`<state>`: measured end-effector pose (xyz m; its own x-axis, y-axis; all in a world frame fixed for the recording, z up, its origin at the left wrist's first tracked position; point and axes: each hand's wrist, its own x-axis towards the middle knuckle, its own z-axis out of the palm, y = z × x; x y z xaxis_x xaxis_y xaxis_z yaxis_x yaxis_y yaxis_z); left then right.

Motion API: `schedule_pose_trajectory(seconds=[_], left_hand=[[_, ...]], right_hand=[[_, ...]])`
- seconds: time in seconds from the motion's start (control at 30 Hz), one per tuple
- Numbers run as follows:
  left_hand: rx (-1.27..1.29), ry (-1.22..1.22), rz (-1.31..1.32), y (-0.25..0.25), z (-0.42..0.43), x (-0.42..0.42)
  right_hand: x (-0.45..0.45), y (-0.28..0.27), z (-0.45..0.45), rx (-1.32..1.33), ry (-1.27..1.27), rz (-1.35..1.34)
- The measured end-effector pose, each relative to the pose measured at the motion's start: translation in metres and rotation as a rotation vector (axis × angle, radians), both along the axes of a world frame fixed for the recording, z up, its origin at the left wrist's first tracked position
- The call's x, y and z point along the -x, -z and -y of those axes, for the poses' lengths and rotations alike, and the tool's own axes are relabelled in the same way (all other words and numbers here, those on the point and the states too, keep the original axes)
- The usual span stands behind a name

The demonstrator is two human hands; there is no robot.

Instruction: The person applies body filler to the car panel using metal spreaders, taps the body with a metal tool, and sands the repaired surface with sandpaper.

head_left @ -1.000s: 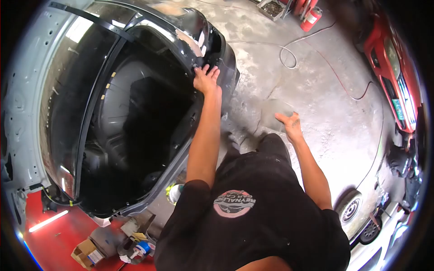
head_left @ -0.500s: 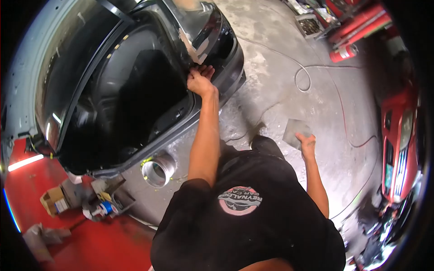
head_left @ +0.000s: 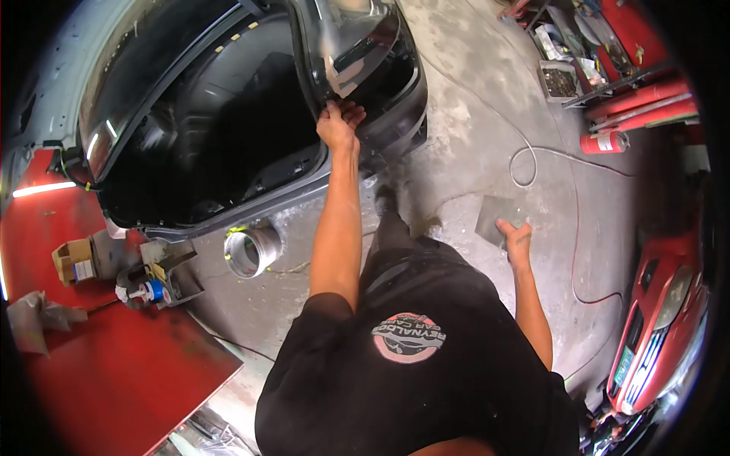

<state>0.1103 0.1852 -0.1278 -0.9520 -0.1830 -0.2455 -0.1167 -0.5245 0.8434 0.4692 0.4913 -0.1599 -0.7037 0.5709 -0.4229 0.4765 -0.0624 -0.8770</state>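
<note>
My left hand (head_left: 340, 125) reaches to the rear corner of a dark car body (head_left: 391, 114), at the edge of its trunk opening. Its thumb and fingers are bent together; whatever they may hold is hidden. Just beyond the fingertips a beige filler-like patch (head_left: 348, 80) marks the panel beside the opening. Low at my right side, my right hand (head_left: 517, 239) grips a thin, flat grey square sheet (head_left: 496, 216), thumb on top and fingers underneath. What the sheet is made of cannot be made out.
A metal cylinder (head_left: 266, 249) stands on the concrete floor below the car's edge. A looped hose (head_left: 525, 163) runs across the floor. Left lies a red panel (head_left: 137, 380) beside a cardboard box (head_left: 74, 261). At right are a red car (head_left: 646, 334) and a red cylinder (head_left: 604, 143).
The view has shifted, and a leg now shows beside the car. My left hand has moved slightly along the trunk edge below the patch. My right hand still holds the sheet.
</note>
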Motion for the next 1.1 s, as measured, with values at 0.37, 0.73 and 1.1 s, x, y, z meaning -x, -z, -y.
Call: schedule_pose_trajectory(seconds=[0.37, 0.73, 1.1], left_hand=[[0.187, -0.186, -0.009, -0.020, -0.010, -0.015], [-0.019, -0.295, 0.136, -0.021, -0.022, 0.002], [0.315, -0.330, 0.101, -0.022, -0.029, -0.006]], right_hand=[[-0.013, 0.014, 0.006, -0.005, -0.037, 0.004], [0.068, 0.009, 0.002, -0.038, -0.150, 0.018], [0.155, -0.008, -0.008, -0.104, -0.328, 0.111]])
